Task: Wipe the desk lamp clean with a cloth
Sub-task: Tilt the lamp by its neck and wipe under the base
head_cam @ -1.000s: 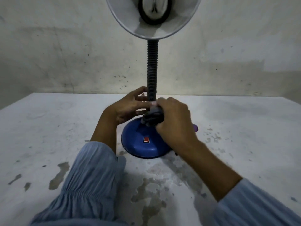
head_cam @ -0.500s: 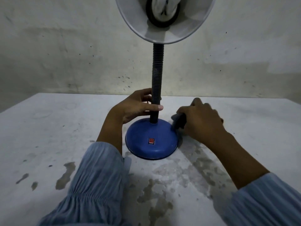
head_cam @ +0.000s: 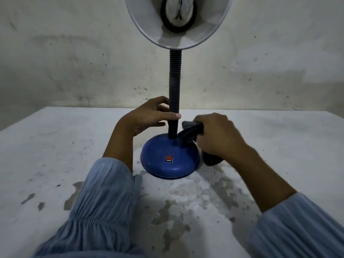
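Desk lamp [head_cam: 173,101] stands upright at the centre of the frame on a pale, stained bench [head_cam: 55,155], its round blue base [head_cam: 167,164] resting flat on the bench surface with a small red switch [head_cam: 169,158] facing the camera. A dark ribbed neck [head_cam: 175,81] rises straight from the middle of the base to a white shade [head_cam: 149,25] at the top centre of the frame, whose open mouth tilts toward the viewer and shows a pale bulb [head_cam: 178,10] inside a dark ring. The left hand [head_cam: 149,118], just left of centre, has its grip wrapped round the lower neck, thumb across the front and fingers curled behind. The right hand [head_cam: 219,136], just right of the neck, has its grip clamped on a dark cloth [head_cam: 189,135], which is bunched and pressed against the upper right of the base, close beside the foot of the neck; another fold of the cloth hangs below the hand at the right rim of the base. Light blue gathered sleeves [head_cam: 100,211] cover both forearms in the lower corners of the frame. Grey-brown blotches mark the bench in the lower centre, and a scuffed, speckled wall [head_cam: 74,62] fills the upper half of the frame.
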